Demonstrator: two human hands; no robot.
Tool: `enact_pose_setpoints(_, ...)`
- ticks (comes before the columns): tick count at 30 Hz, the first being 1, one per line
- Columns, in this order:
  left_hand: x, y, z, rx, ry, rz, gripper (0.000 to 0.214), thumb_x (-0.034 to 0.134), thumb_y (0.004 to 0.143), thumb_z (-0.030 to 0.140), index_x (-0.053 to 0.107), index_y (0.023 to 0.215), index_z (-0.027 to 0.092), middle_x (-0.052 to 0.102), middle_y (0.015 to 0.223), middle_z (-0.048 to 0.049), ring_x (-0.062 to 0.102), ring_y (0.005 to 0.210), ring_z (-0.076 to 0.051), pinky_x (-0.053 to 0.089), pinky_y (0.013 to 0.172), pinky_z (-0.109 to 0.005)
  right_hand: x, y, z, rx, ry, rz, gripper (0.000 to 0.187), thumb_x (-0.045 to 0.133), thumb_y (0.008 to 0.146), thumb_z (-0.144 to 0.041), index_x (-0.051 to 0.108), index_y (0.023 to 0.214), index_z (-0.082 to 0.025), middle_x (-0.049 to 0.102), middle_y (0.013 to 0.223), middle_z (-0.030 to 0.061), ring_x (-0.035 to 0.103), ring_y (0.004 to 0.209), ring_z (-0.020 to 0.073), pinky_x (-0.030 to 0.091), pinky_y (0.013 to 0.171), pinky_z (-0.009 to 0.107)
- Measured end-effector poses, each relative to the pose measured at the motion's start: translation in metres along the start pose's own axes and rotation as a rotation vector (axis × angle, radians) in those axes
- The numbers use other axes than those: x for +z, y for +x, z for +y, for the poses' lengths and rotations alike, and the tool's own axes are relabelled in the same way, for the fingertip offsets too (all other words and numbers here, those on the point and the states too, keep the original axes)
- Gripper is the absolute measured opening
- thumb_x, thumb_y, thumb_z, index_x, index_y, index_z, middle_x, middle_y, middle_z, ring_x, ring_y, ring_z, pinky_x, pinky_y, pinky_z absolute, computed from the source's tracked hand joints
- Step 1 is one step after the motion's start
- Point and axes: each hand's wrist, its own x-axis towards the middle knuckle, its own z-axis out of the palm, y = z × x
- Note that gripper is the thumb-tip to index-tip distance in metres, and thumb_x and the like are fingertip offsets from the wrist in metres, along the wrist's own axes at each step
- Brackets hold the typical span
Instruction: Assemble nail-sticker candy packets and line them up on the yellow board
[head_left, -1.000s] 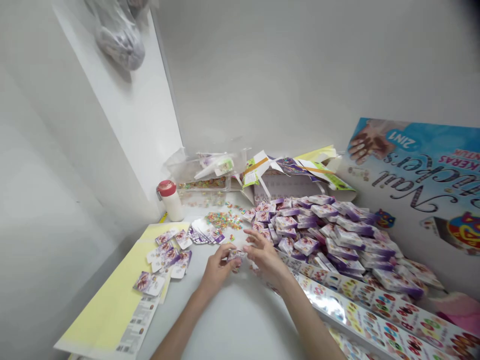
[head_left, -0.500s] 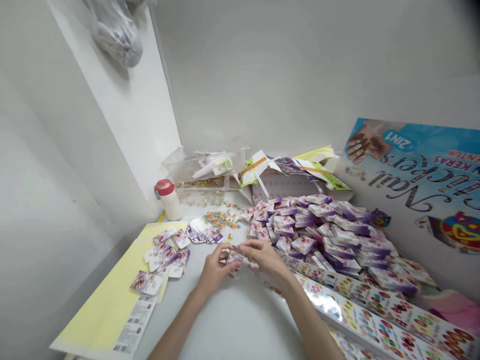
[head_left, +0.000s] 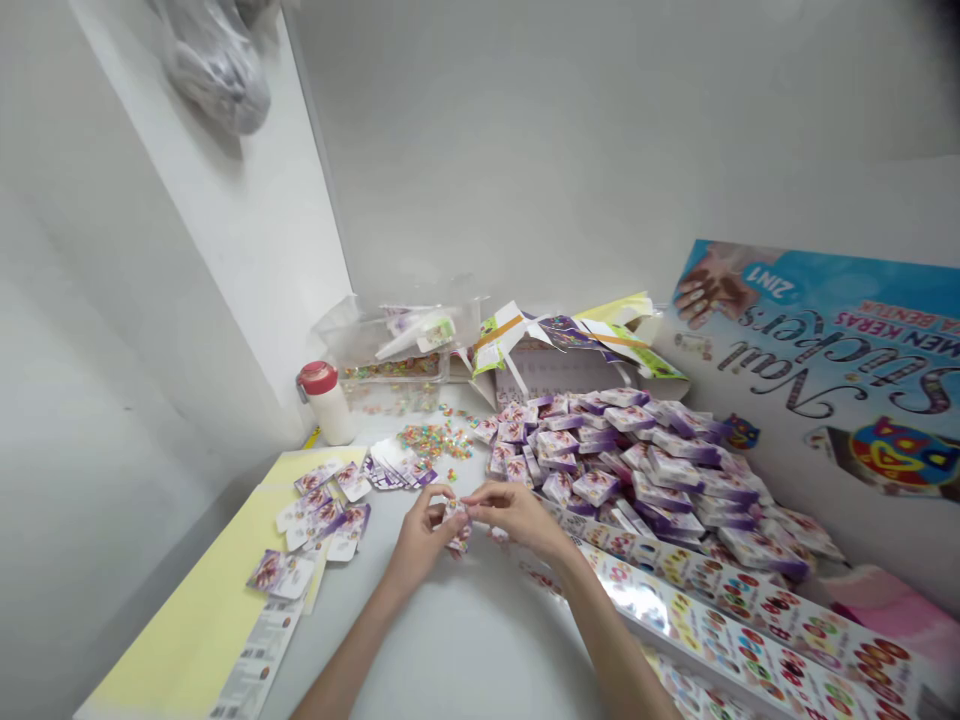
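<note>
A small printed box [head_left: 457, 540] in white and purple is gripped by my left hand [head_left: 426, 535], low over the middle of the table. The fingers and thumb of my right hand [head_left: 511, 511] are pinched together at the box's upper right edge; whether they hold a flap or a small piece is too fine to tell. Just beyond the hands lie loose colourful little pieces [head_left: 439, 440] and a fanned stack of flat cards [head_left: 394, 464]. Several unfolded printed cards [head_left: 319, 515] are spread to the left. A big heap of small purple and white boxes [head_left: 630, 450] rises to the right.
Long printed sticker strips [head_left: 675, 610] run along the right front. Yellow sheets [head_left: 172, 600] cover the table's left side. At the back stand a red-capped bottle [head_left: 325, 402], a clear plastic tray [head_left: 397, 365] and an opened carton [head_left: 570, 372]. A large Nail Stickers board [head_left: 817, 360] leans at right.
The right hand's fingers have come in closer to the small box, which now sits more upright in the left hand. The whole view has shifted slightly.
</note>
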Motion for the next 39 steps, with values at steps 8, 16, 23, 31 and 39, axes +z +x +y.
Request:
enact_pose_setpoints(8, -0.001, 0.003, 0.000, -0.042, 0.129, 0.146, 0.056, 0.052, 0.080, 0.053, 0.035, 0.124, 0.023, 0.064, 0.102, -0.0100, 0.066, 0.082, -0.019, 0.053, 0.058, -0.026, -0.026, -0.015, -0.027, -0.322, -0.716, 0.749, 0.012, 0.055, 0.078, -0.018, 0.066, 0.080, -0.019, 0.053, 0.083, 0.0035, 0.050, 0.076, 0.0172, 0.040, 0.073, 0.030)
enact_pose_setpoints(16, -0.002, 0.005, -0.006, -0.093, 0.156, 0.252, 0.058, 0.054, 0.076, 0.053, 0.041, 0.121, 0.020, 0.063, 0.083, -0.0047, 0.061, 0.063, -0.015, 0.049, 0.050, -0.024, -0.052, -0.026, -0.016, -0.035, -1.056, 0.718, 0.012, 0.056, 0.081, -0.021, 0.067, 0.077, -0.018, 0.053, 0.087, 0.0065, 0.050, 0.073, 0.0185, 0.035, 0.066, 0.029)
enact_pose_setpoints(23, -0.002, 0.004, -0.004, -0.084, 0.162, 0.251, 0.053, 0.055, 0.076, 0.052, 0.046, 0.117, 0.020, 0.064, 0.078, -0.0037, 0.062, 0.060, -0.015, 0.049, 0.050, -0.024, -0.055, -0.035, -0.016, 0.150, -1.175, 0.364, 0.017, 0.062, 0.072, -0.009, 0.064, 0.060, -0.019, 0.061, 0.063, 0.0035, 0.051, 0.068, 0.0184, 0.024, 0.062, 0.028)
enact_pose_setpoints(31, -0.001, 0.003, -0.002, -0.091, 0.201, 0.221, 0.050, 0.051, 0.079, 0.051, 0.047, 0.116, 0.018, 0.064, 0.080, -0.0048, 0.060, 0.062, -0.016, 0.049, 0.053, -0.027, -0.059, -0.035, -0.030, -0.039, -1.239, 0.572, 0.024, 0.042, 0.085, -0.006, 0.062, 0.082, -0.017, 0.066, 0.078, 0.0072, 0.056, 0.073, 0.0198, 0.027, 0.068, 0.030)
enact_pose_setpoints(39, 0.010, -0.008, 0.008, 0.119, 0.320, 0.059, 0.052, 0.073, 0.065, 0.038, 0.059, 0.113, 0.024, 0.065, 0.104, -0.0083, 0.059, 0.093, -0.023, 0.049, 0.076, -0.033, -0.023, -0.056, -0.068, -0.894, -0.991, 0.668, 0.026, 0.047, 0.087, -0.010, 0.061, 0.098, -0.029, 0.068, 0.086, 0.0021, 0.060, 0.080, 0.0183, 0.035, 0.077, 0.035)
